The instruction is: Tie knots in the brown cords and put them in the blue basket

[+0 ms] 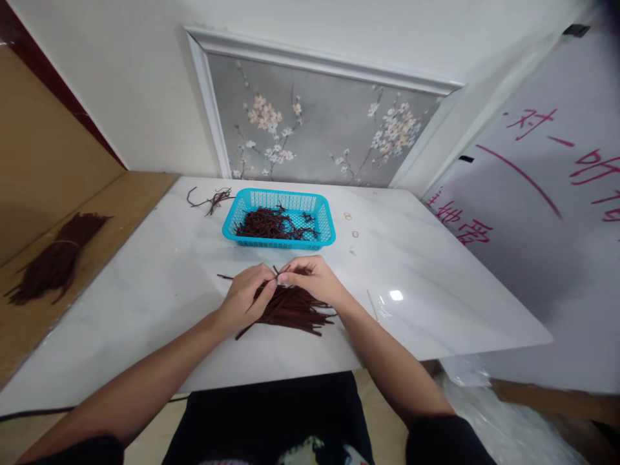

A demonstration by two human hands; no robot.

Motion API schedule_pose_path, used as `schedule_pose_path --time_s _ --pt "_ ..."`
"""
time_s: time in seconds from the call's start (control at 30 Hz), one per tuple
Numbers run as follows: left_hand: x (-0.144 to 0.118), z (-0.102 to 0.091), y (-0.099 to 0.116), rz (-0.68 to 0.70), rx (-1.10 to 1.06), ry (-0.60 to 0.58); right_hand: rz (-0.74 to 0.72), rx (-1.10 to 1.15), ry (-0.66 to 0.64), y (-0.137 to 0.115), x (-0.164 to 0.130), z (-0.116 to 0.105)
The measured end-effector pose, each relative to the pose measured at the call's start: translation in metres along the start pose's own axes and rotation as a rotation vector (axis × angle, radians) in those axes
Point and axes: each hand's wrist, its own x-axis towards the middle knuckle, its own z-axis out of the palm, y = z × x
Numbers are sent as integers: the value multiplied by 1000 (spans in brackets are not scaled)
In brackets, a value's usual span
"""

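Hands meet over the middle of the white tabletop point(426, 303), fingertips pinched together on a few dark brown strips: the left hand point(245, 297) and the right hand point(312, 278) each grip the same thin pieces point(281, 272) where their thumbs and forefingers touch. Just beneath them lies a loose pile of dark strips point(290, 310), fanned out flat on the tabletop and partly covered by both hands. Beyond the hands, near the wall, sits a turquoise plastic basket point(310, 244) with perforated sides, holding a tangle of the same dark strips. A small stray cluster of strips point(213, 200) lies just left of the basket, apart from it. 2 small rings point(351, 225) rest on the tabletop to the right of the basket. Far to the left, on a brown surface beside the tabletop, lies a thick tied bundle of dark strips point(55, 261). A floral wall panel point(320, 123) stands behind the tabletop.
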Motion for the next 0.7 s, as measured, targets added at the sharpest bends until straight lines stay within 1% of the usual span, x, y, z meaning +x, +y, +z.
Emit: schedule_pose_path --time_s 0.07,0.17,0.3,0.37,0.43,0.47,0.53,0.57,0.63,0.7 --pt "0 0 0 2 -5 -25 -28 -55 33 0 -1 4" --pt "2 -2 -2 18 -14 -36 -56 -66 91 1 -2 11" --pt "3 -7 -4 143 109 -49 -99 -98 127 3 -4 25" --pt "3 -8 -4 149 145 -58 -111 -136 142 3 -3 26" --pt "5 -8 -6 61 124 -31 -98 -192 120 3 -1 21" --pt "6 -8 -9 -21 108 11 -80 -230 87 4 1 15" --pt "11 -9 -19 -238 82 142 -29 -339 0 6 3 1" --pt "14 -10 -27 -357 78 219 1 -419 -27 8 4 -6" --pt "21 -15 -46 -543 15 308 47 -611 -30 13 4 -17" --pt "26 -21 -66 -648 -91 340 46 -744 -74 18 4 -21"
